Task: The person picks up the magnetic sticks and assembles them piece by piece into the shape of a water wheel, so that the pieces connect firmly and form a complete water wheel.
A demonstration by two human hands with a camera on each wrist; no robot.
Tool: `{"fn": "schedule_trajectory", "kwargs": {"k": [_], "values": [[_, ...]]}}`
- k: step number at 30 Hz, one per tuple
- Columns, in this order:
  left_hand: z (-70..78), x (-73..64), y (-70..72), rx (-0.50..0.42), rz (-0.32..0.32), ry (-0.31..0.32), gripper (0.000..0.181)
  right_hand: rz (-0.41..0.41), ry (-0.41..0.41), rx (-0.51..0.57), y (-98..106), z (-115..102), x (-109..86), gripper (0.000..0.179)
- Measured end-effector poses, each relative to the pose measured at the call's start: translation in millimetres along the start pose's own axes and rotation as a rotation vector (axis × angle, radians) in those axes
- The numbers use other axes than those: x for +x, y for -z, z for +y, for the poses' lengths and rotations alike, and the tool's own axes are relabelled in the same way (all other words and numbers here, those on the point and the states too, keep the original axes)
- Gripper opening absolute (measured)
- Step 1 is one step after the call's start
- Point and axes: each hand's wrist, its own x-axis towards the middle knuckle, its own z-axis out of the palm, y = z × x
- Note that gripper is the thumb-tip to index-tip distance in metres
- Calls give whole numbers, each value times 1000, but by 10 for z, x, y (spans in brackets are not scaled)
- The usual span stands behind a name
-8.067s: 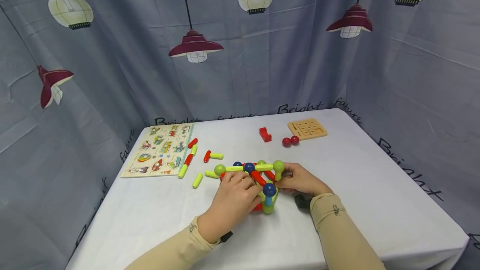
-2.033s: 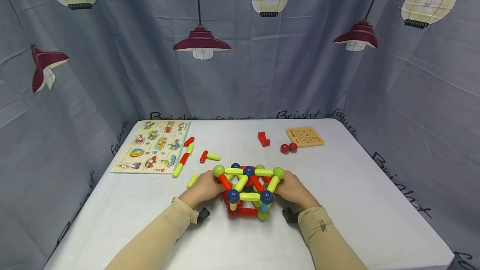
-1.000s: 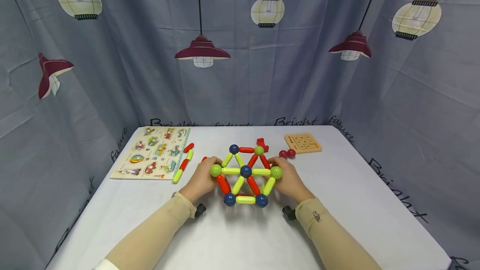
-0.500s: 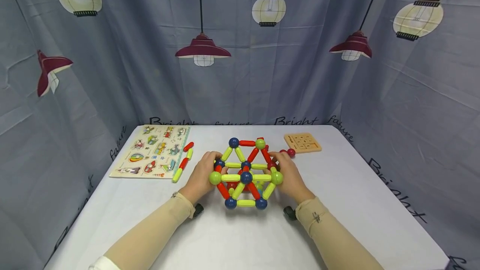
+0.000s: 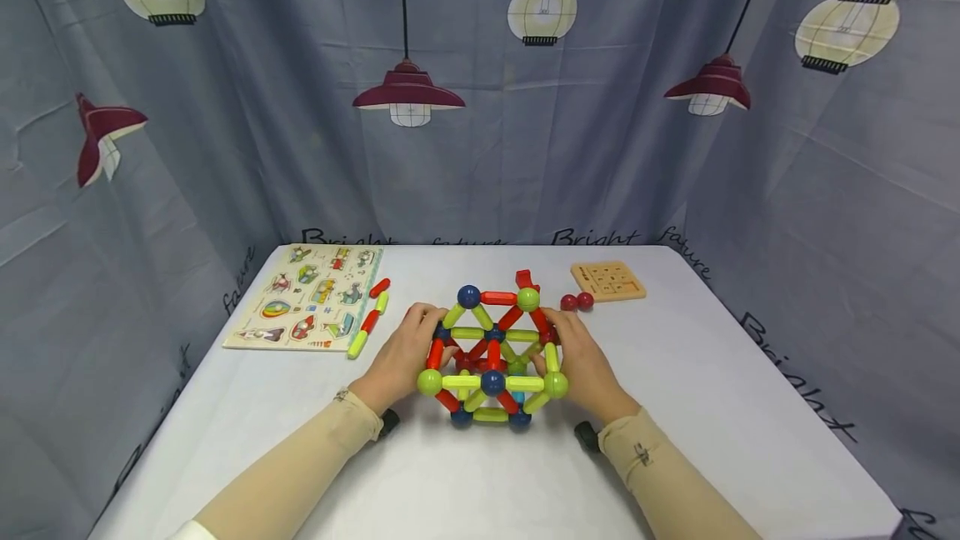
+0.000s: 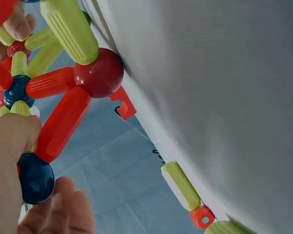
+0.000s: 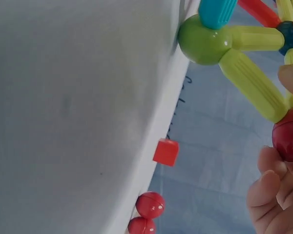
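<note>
A magnetic stick-and-ball model (image 5: 493, 332) of lime and red rods with blue, green and dark red balls is held between both hands over the middle of the table. My left hand (image 5: 401, 357) grips its left side; in the left wrist view the thumb and fingers lie around a blue ball (image 6: 36, 178). On the opposite side my right hand (image 5: 588, 369) grips near a dark red ball (image 7: 289, 136), thumb on one side and fingers on the other. A light-blue rod (image 7: 217, 10) meets a green ball (image 7: 205, 40) low on the model. Its rods hide parts of the fingers.
Several loose rods (image 5: 367, 322) lie beside a picture puzzle board (image 5: 255, 338) at the left. Behind the model are a red block (image 5: 524, 278), two red balls (image 5: 577, 302) and a wooden number board (image 5: 609, 282). A grey lamp-print curtain surrounds the white table (image 5: 712, 407).
Earlier my left hand lay over the model's top; then both hands took its sides. The model was raised and tipped toward the camera. Over the last half second, its near green-and-blue row has dropped lower.
</note>
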Motion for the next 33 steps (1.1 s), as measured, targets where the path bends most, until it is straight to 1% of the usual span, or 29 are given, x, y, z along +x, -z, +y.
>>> {"fn": "schedule_trajectory", "kwargs": {"k": [4, 6, 9, 13, 16, 18, 20, 21, 23, 25, 26, 27, 29, 30, 31, 33], "values": [[-7, -10, -7, 33, -45, -30, 55, -1, 55, -9, 7, 9, -16, 71], [-16, -30, -12, 40, -64, -32, 55, -2, 84, -27, -5, 16, -22, 68], [-22, -60, -10, 25, -79, -15, 56, -1, 116, -42, -22, 26, -28, 65], [-29, -83, -4, -5, -104, 2, 59, -10, 116, -36, -25, 39, -50, 66], [-38, -94, 6, -17, -144, 6, 64, -29, 87, -21, -10, 46, -73, 72], [-51, -114, 37, -23, -184, 26, 72, -57, 49, 18, 5, 49, -82, 80], [-89, -163, 95, -25, -209, 71, 82, -97, -7, 107, 21, 59, -95, 86], [-119, -199, 135, -26, -207, 99, 84, -107, -46, 160, 29, 72, -105, 87], [-200, -291, 222, -5, -189, 152, 82, -111, -133, 264, 51, 116, -124, 84], [-269, -364, 314, 19, -198, 210, 72, -95, -242, 398, 94, 170, -118, 76], [-298, -392, 342, 32, -214, 235, 66, -74, -289, 447, 118, 198, -109, 68], [-318, -413, 361, 41, -237, 257, 60, -56, -333, 488, 145, 217, -93, 59], [-339, -430, 362, 54, -297, 297, 54, -32, -408, 561, 192, 228, -46, 40], [-337, -431, 356, 45, -324, 323, 52, -31, -434, 592, 208, 226, -26, 34], [-347, -437, 332, 38, -331, 341, 51, -28, -451, 609, 210, 221, -16, 30], [-362, -452, 292, 18, -316, 373, 48, -26, -474, 626, 194, 208, -11, 27]]}}
